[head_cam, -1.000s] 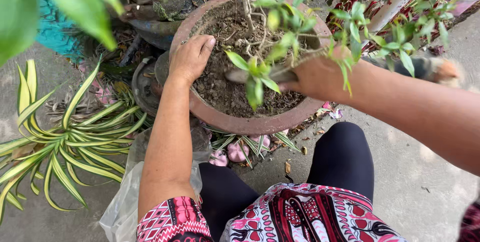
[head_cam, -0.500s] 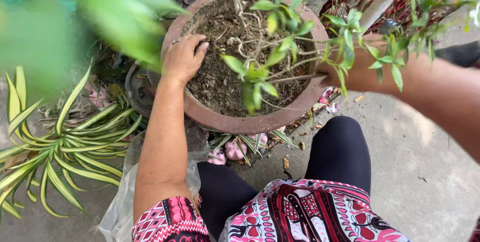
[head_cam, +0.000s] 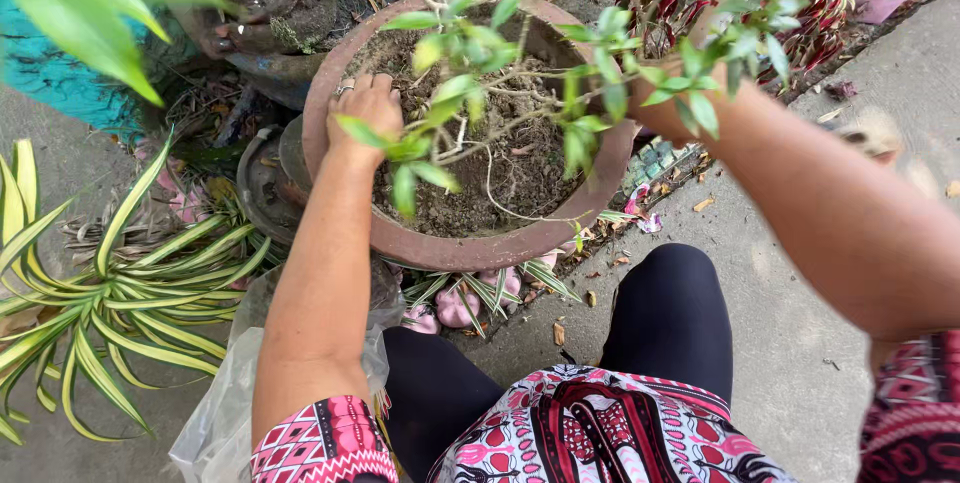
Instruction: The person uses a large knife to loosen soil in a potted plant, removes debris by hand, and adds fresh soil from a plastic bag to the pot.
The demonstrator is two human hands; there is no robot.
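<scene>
Both hands (head_cam: 366, 108) on pot rim (head_cam: 480, 248)

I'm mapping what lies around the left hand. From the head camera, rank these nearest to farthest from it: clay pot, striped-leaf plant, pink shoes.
From the left hand:
1. Clay pot, its rim under the hand.
2. Pink shoes, below the pot's near edge.
3. Striped-leaf plant, far left on the ground.

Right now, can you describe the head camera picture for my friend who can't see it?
A person's left hand rests on the rim of a large round clay pot full of dry soil, while the right hand, half hidden by leaves, is at the opposite rim. A small leafy shrub grows in it; a striped plant sits left.
</scene>
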